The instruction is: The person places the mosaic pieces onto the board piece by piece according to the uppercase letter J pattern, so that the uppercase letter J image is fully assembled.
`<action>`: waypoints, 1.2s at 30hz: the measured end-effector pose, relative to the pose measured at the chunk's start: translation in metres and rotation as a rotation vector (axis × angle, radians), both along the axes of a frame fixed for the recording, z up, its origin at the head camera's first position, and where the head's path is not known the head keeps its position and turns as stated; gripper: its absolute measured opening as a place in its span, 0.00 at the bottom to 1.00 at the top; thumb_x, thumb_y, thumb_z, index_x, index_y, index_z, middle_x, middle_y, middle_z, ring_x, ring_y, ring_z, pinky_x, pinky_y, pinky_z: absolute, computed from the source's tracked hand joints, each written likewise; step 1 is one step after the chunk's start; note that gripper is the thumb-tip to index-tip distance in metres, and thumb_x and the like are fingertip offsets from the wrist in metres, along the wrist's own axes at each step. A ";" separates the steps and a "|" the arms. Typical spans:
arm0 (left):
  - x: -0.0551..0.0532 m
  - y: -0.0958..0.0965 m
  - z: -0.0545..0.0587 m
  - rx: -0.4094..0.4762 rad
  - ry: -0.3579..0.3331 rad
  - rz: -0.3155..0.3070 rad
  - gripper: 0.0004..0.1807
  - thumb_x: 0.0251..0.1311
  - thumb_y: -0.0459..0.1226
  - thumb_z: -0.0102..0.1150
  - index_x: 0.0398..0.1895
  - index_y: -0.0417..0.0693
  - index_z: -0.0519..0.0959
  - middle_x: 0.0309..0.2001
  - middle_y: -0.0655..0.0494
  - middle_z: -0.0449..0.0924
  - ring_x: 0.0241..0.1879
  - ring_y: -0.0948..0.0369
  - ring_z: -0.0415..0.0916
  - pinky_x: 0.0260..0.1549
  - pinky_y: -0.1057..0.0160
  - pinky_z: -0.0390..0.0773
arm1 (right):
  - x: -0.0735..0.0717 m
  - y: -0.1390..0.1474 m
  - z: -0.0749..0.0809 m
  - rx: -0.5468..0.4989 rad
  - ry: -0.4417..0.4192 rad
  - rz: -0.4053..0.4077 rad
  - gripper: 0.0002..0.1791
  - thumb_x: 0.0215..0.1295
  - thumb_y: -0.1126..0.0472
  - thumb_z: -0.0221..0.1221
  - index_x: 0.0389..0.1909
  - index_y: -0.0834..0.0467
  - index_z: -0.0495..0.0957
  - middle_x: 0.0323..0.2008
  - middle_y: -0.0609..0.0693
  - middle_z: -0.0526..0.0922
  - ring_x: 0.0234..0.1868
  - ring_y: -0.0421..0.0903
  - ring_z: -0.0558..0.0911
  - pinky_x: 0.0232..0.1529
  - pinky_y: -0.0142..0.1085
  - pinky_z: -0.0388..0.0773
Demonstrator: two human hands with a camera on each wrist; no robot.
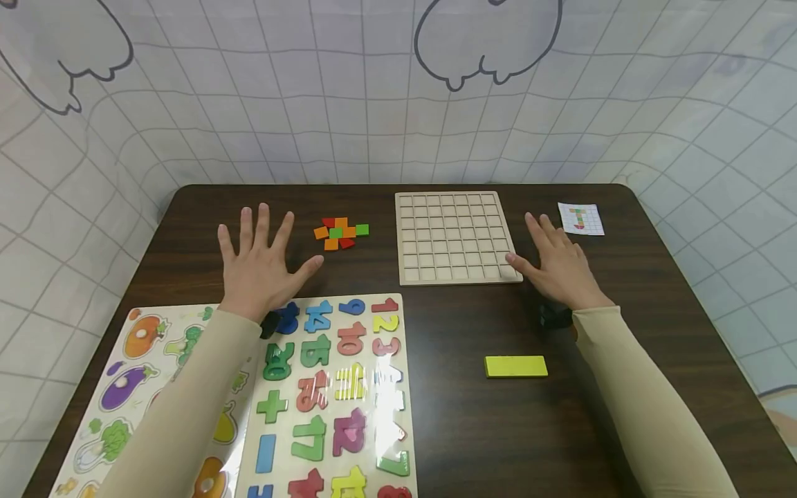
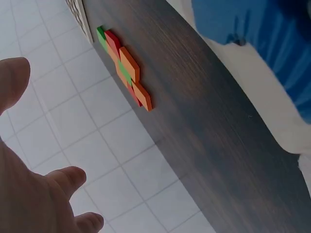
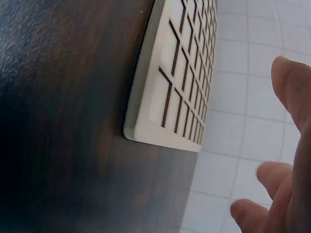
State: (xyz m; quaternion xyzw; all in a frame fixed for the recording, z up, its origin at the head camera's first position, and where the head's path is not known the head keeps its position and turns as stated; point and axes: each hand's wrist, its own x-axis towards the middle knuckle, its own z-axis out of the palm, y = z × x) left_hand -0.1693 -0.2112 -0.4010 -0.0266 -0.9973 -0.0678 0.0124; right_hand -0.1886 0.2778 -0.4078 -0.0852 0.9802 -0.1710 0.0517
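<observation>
My left hand (image 1: 257, 270) is spread with straight fingers over the table, just left of a small cluster of orange, green and red tiles (image 1: 336, 233). Nothing is in it. The same tiles (image 2: 124, 68) lie flat in the left wrist view, apart from the fingers. My right hand (image 1: 557, 266) is also spread and holds nothing. Its thumb reaches over the near right corner of a pale wooden grid board (image 1: 457, 238); whether it touches cannot be told from the head view. In the right wrist view the board (image 3: 163, 131) stands clear of the fingers.
A white card (image 1: 582, 219) with a small coloured pattern lies at the back right. A yellow block (image 1: 515, 366) sits nearer, left of the right forearm. Number puzzle board (image 1: 336, 408) and vegetable puzzle board (image 1: 133, 387) cover the front left, partly under the left forearm.
</observation>
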 end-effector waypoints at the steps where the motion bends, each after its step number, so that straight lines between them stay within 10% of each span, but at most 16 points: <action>1: -0.001 0.001 0.000 0.004 -0.006 -0.001 0.55 0.65 0.76 0.36 0.86 0.59 0.40 0.85 0.45 0.23 0.84 0.42 0.17 0.77 0.31 0.18 | -0.001 0.001 -0.001 -0.006 -0.016 0.004 0.52 0.75 0.30 0.49 0.86 0.49 0.35 0.85 0.64 0.39 0.81 0.77 0.46 0.74 0.78 0.44; 14: -0.032 0.023 0.002 0.029 -0.151 -0.011 0.48 0.69 0.66 0.50 0.82 0.45 0.58 0.75 0.33 0.66 0.71 0.32 0.65 0.64 0.28 0.72 | -0.029 0.022 -0.015 -0.020 -0.151 0.034 0.45 0.82 0.36 0.42 0.85 0.56 0.38 0.83 0.69 0.39 0.81 0.77 0.45 0.77 0.73 0.45; 36: -0.090 0.026 -0.009 0.129 -0.152 -0.103 0.20 0.70 0.36 0.62 0.63 0.38 0.80 0.60 0.36 0.82 0.52 0.40 0.83 0.55 0.39 0.83 | -0.061 0.022 -0.023 0.060 -0.227 0.047 0.42 0.82 0.40 0.44 0.85 0.58 0.43 0.83 0.70 0.36 0.82 0.76 0.39 0.79 0.71 0.42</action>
